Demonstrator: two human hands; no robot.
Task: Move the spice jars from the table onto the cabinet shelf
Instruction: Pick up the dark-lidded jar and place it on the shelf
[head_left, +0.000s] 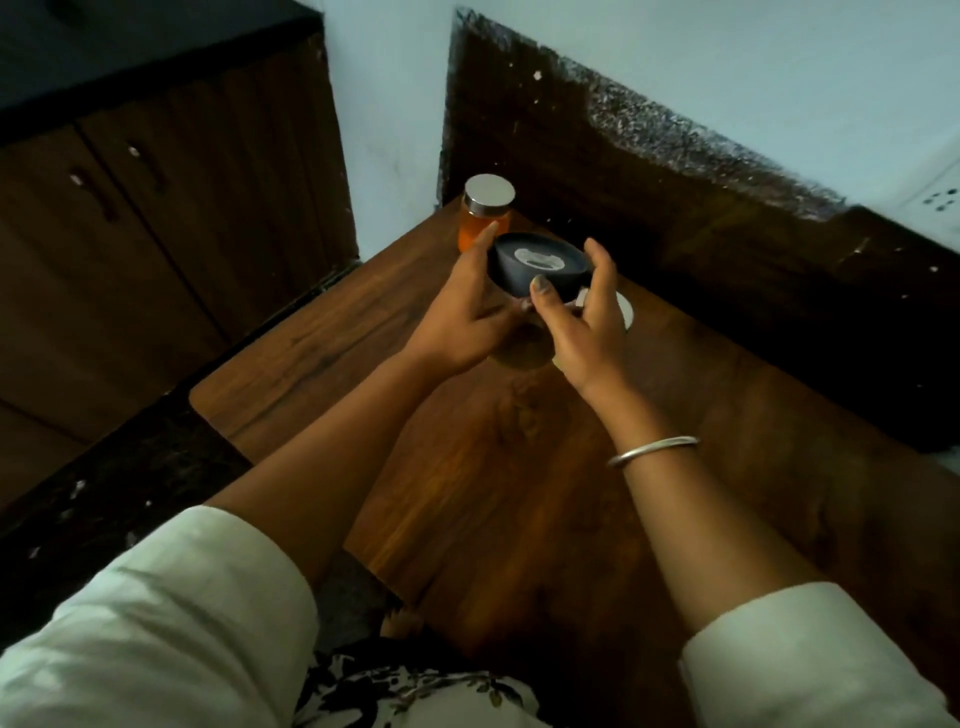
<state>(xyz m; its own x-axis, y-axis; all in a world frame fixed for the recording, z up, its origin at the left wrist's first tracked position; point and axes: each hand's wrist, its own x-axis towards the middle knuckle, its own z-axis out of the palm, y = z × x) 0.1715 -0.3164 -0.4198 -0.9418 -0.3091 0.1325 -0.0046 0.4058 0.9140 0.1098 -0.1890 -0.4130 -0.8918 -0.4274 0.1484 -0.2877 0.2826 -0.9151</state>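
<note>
A: Hands?
B: Left hand (457, 317) and right hand (582, 322) both curled round a black-lidded jar (540, 262), lifted above the wooden table (467, 467).
A: Others?
B: Orange jar (485, 213) stands at the table's far corner, just beyond the left fingertips.
</note>
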